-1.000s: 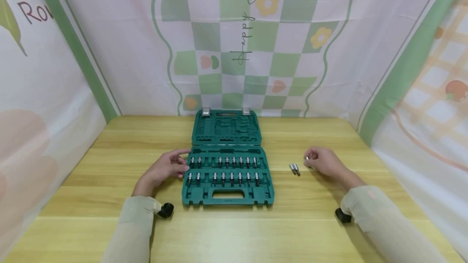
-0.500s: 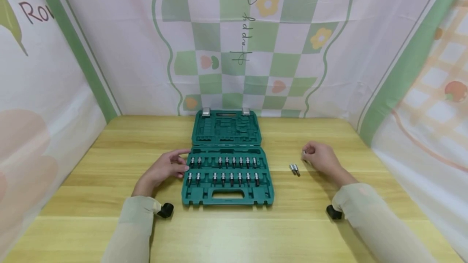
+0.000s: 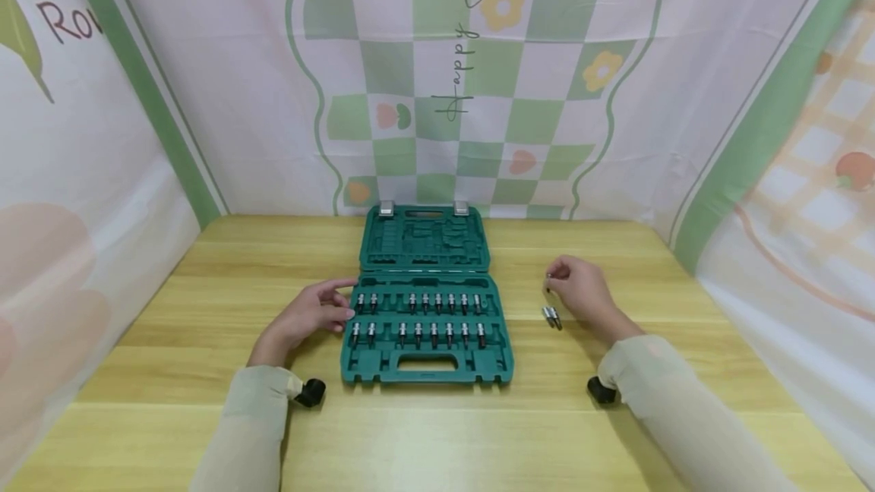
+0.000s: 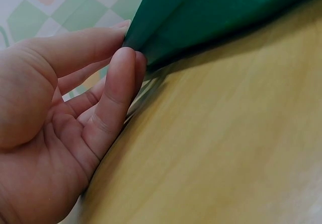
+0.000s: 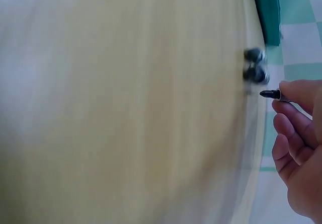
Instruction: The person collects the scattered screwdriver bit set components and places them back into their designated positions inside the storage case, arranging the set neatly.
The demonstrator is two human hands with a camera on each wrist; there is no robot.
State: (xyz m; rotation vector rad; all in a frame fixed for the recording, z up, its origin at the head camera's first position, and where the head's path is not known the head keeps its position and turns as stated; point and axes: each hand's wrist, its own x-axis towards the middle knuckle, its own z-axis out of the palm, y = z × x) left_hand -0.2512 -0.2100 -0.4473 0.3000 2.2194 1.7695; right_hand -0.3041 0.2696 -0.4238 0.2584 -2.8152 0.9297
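Note:
An opened green plastic case (image 3: pixel 427 363) lies at the table's middle, with bit sockets (image 3: pixel 434 335) in two rows, silver drive ends and dark tips. My left hand (image 3: pixel 311 317) is at the case's left edge, index finger and thumb reaching its side. In the left wrist view, the fingertips touch the green case wall (image 4: pixel 201 17). Right of the case, my right hand (image 3: pixel 581 291) pinches a bit socket (image 5: pixel 271 94) between thumb and index finger, its dark pointed tip sticking out. Just below that hand, two more bit sockets (image 3: pixel 551 317) lie side by side on the table.
The case lid (image 3: pixel 424 238), with moulded recesses and two silver latches, lies back toward the patterned cloth (image 3: pixel 451 82). Gaps show in both socket rows. The wooden table (image 3: pixel 424 439) is enclosed by cloth at the back and sides.
My right hand has moved left and slightly away from me with the bit socket, now just above the two loose ones. The left hand and case have stayed put.

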